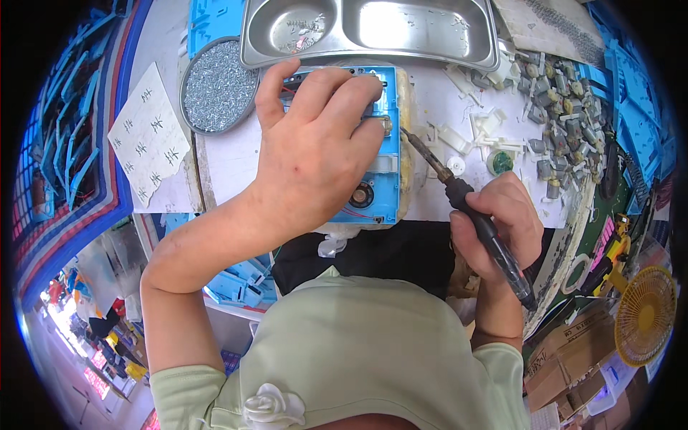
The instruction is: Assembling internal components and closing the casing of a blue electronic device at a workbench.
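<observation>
A blue plastic housing [387,183] lies open in front of me on a yellowish padded wrap [406,93]. Inside it are a small round black speaker [362,195], thin wires and a few small fitted parts. My left hand [315,136] is bent over the housing, its thumb and first fingers closed together near the upper right inside. What those fingertips pinch is hidden beneath them; the little finger sticks out apart. My right hand [502,222] grips a soldering iron [484,222] by its black handle. The iron's metal tip points up-left, close to the housing's right edge.
Beyond the housing stands a steel compartment tray [369,50]. A round dish of small screws [218,86] and a marked paper sheet [149,136] are to the left. White plastic parts [487,125] and piled small motors [562,107] lie right. A yellow fan [646,315] stands lower right.
</observation>
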`<state>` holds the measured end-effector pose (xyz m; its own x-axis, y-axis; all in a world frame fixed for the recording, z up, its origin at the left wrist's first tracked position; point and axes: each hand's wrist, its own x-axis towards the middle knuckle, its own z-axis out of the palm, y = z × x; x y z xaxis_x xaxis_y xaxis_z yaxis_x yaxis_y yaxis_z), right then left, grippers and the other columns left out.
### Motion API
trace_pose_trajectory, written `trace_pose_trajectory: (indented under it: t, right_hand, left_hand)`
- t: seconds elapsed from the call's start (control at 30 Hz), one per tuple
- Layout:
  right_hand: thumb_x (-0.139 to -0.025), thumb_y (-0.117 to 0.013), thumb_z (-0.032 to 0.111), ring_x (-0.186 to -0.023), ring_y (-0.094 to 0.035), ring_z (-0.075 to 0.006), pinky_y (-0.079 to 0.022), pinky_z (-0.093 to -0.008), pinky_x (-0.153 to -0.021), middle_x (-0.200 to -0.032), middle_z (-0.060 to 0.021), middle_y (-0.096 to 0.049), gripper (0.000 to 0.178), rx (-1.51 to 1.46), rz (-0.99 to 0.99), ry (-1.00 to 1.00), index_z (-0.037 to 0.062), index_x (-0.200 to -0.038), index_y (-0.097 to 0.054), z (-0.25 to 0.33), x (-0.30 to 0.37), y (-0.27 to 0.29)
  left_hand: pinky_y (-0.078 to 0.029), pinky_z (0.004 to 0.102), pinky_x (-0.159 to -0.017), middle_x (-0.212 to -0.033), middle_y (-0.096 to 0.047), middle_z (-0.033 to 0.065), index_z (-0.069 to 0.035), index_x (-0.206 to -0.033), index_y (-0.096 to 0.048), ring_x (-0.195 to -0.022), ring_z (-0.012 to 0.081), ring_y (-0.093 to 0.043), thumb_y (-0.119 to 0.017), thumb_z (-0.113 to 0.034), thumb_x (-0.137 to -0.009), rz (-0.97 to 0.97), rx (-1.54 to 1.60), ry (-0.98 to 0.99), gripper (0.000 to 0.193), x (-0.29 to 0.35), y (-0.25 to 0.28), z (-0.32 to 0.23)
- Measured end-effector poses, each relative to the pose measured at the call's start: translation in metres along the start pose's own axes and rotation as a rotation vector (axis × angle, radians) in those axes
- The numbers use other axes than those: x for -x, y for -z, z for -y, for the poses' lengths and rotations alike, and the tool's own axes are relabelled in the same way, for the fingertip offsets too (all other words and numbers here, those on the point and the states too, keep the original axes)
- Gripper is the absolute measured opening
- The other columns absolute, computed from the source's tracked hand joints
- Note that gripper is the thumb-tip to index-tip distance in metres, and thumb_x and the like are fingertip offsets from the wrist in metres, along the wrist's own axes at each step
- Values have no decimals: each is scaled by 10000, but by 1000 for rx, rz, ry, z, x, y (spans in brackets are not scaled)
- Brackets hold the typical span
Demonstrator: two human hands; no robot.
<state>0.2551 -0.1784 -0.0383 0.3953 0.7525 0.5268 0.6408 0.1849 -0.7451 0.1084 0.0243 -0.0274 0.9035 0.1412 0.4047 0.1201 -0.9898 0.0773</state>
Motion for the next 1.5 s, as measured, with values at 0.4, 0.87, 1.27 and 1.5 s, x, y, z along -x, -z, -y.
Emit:
trace_pose_trajectory:
  t: [0.4, 0.87, 1.27, 1.5]
  right_hand:
    - [-731, -815, -26, -583, -545, -232, -409, -328, -545, -692, -90, -603, 326, 11, -33, -28, -2, -1011, -651, -1, 4, 11]
    - [-808, -834, 54, -716, -610, -182, -483, -296, -650, -854, -100, -662, 356, -118, -83, -159, -22, -1097, -641, 5, -4, -3]
    - [-830, -743, -48, -932, -689, -167, -546, -291, -829, -1038, -95, -688, 542, -269, 67, -174, 66, -1339, -599, 12, -96, -85]
    - [-829, -725, -56, -903, -701, -192, -551, -304, -796, -1013, -103, -696, 499, -202, 59, -126, 79, -1300, -630, 3, -98, -99]
  left_hand:
    - [-457, 440, -937, -1085, -675, 52, -91, -1022, -717, -997, 266, -649, -833, -130, -756, 127, 49, 181, 293, 7, 35, 25]
    - [-575, 293, -675, -964, -724, 97, -15, -978, -751, -791, 198, -716, -771, 12, -839, -145, 470, 241, 143, 31, 21, 40]
    - [-550, 219, -653, -852, -732, 52, 40, -970, -726, -737, 86, -690, -730, 7, -910, -136, 1085, 780, 68, 26, -1, 33]
    - [-553, 228, -625, -830, -728, 58, 35, -949, -728, -685, 88, -689, -754, -36, -897, -98, 953, 646, 92, 26, 9, 38]
